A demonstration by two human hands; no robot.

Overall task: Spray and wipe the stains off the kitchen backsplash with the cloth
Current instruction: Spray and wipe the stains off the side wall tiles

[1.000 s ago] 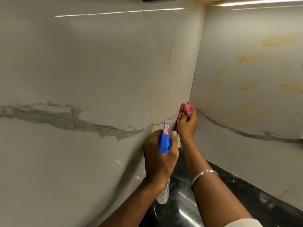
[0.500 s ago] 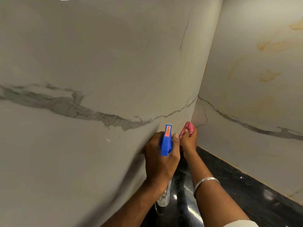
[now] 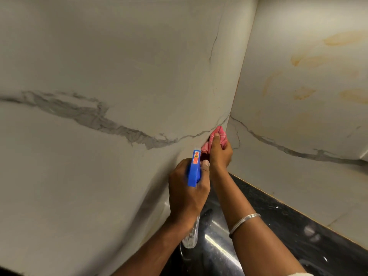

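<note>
Pink cloth (image 3: 221,134) bunched in its fingers (image 3: 215,137), the right hand (image 3: 220,155) is pressing the backsplash (image 3: 119,66) corner; the left hand (image 3: 185,190) is gripping the spray bottle (image 3: 194,170), ready for stains (image 3: 303,93) at right.

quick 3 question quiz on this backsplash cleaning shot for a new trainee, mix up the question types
1. True or false: the left hand grips the blue-headed spray bottle.
2. Where do the orange stains show? A) on the left wall panel B) on the right wall panel C) on the black counter
3. Fill the blank: the right hand holds a bunched pink ___ near the corner of the walls.

Key: 1 true; 2 B; 3 cloth
</note>
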